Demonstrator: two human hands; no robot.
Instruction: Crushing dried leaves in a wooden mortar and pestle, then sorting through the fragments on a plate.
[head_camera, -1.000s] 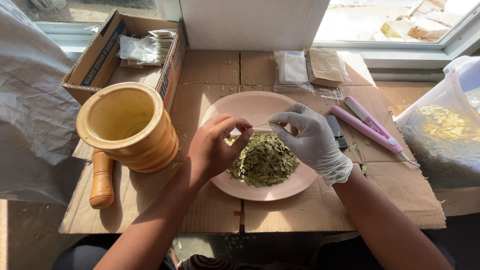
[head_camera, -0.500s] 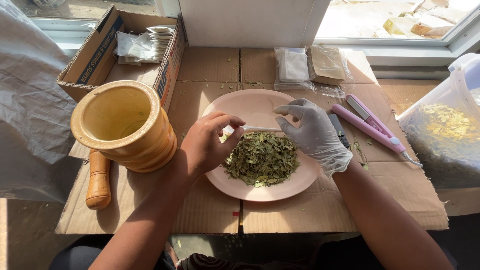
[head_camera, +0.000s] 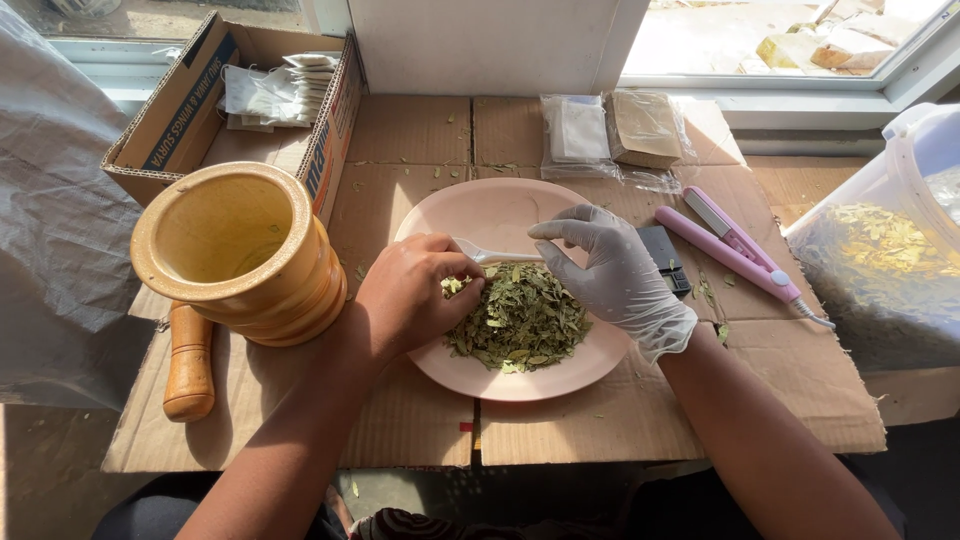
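Note:
A pink plate (head_camera: 500, 205) on the cardboard holds a pile of dried green leaves (head_camera: 520, 320). My bare left hand (head_camera: 410, 295) rests at the pile's left edge, its fingertips bunched on some leaves right by the bowl of a white plastic spoon (head_camera: 490, 255). My right hand (head_camera: 615, 275), in a white glove, is over the plate's right side. It pinches the spoon's handle, and the spoon lies level between the two hands.
A yellow wooden mortar (head_camera: 235, 250) stands left of the plate with its pestle (head_camera: 190, 365) lying beneath. A cardboard box (head_camera: 190, 110) with white packets sits behind. Clear bags (head_camera: 610, 130), a pink handled tool (head_camera: 740, 245), a small black device (head_camera: 665, 260) and a leaf-filled plastic tub (head_camera: 890, 270) lie right.
Both hands have dropped from above the plate toward the leaf pile. My left hand's fingers have come down onto the leaves by the spoon's bowl.

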